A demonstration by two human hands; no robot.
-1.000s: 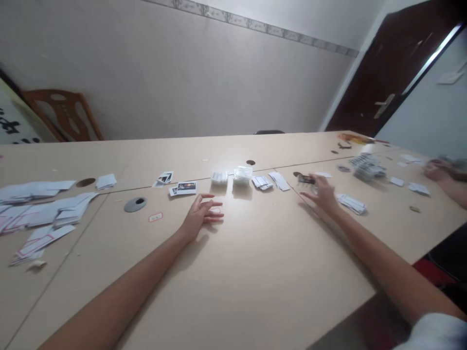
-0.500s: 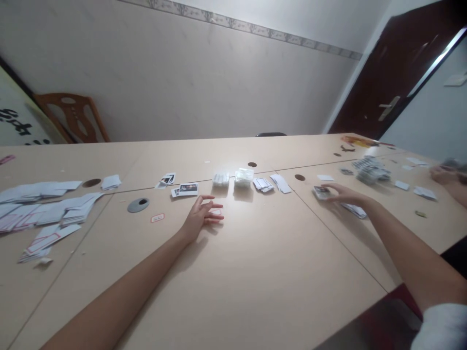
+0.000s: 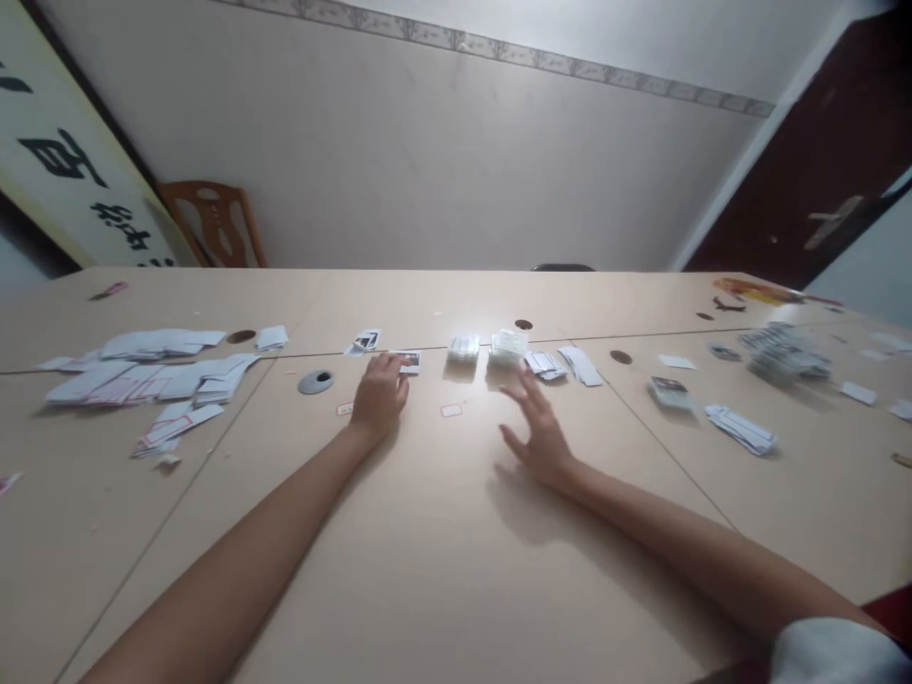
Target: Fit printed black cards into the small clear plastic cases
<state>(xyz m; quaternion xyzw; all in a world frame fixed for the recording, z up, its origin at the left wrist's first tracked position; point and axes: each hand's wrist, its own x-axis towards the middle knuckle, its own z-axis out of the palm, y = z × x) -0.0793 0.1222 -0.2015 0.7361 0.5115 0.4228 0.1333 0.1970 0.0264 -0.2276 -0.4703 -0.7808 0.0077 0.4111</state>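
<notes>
My left hand (image 3: 381,394) rests with bent fingers on a small photo card (image 3: 411,361), covering its left part. The thumb sits at the card's lower edge, and the fingertips are partly hidden. Just beyond lies another small photo card (image 3: 367,339). My right hand (image 3: 540,432) hangs over the table with its fingers spread and nothing in them. Its fingertips are near a stack of clear plastic sleeves (image 3: 508,348) and a pile of white slips (image 3: 545,366). A second clear stack (image 3: 463,350) stands to the left. Between the hands lies a red-framed label (image 3: 451,410).
Rows of white paper slips (image 3: 142,380) spread across the left. To the right are a small clear-wrapped stack (image 3: 671,392), a bundle of white slips (image 3: 741,429) and a heap of clear packs (image 3: 784,351). A grey cable-hole cover (image 3: 315,382) lies left of my left hand.
My right hand has let go of the small wrapped stack and moved left to the middle. My left hand has gone forward onto the photo card. The view has turned left.
</notes>
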